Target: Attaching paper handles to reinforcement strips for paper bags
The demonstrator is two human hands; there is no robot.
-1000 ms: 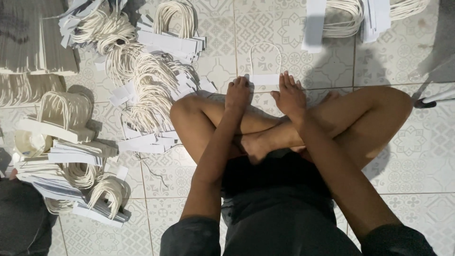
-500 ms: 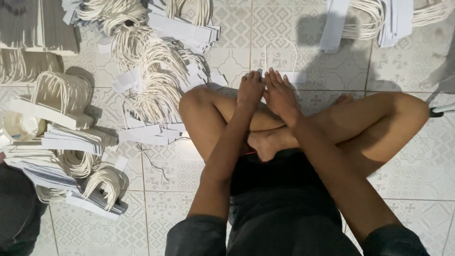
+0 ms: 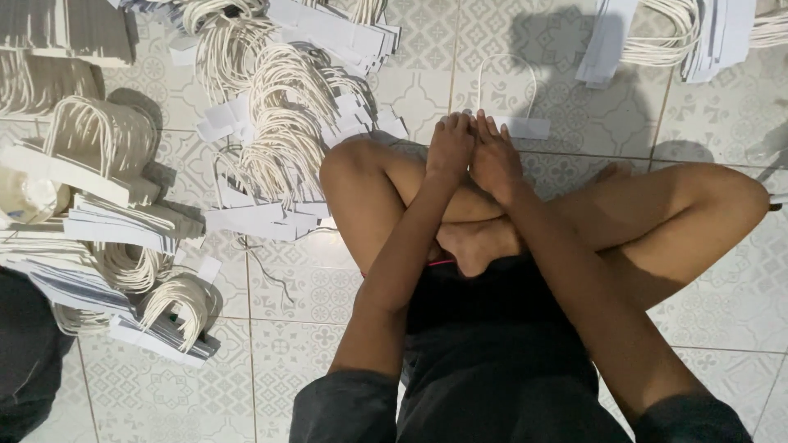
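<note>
- The person sat cross-legged on the tiled floor [image 3: 312, 361], both arms stretched forward over the shins.
- The left hand [image 3: 450, 148] and right hand [image 3: 495, 157] lay side by side, touching, fingers extended and grasping nothing.
- 1 paper strip with a cord loop [image 3: 517, 123] lay on the floor just beyond the fingertips.
- A heap of similar cord handles [image 3: 287, 123] sat to the left.

Head camera looks steeply down, close above crossed legs [image 3: 525, 221].
</note>
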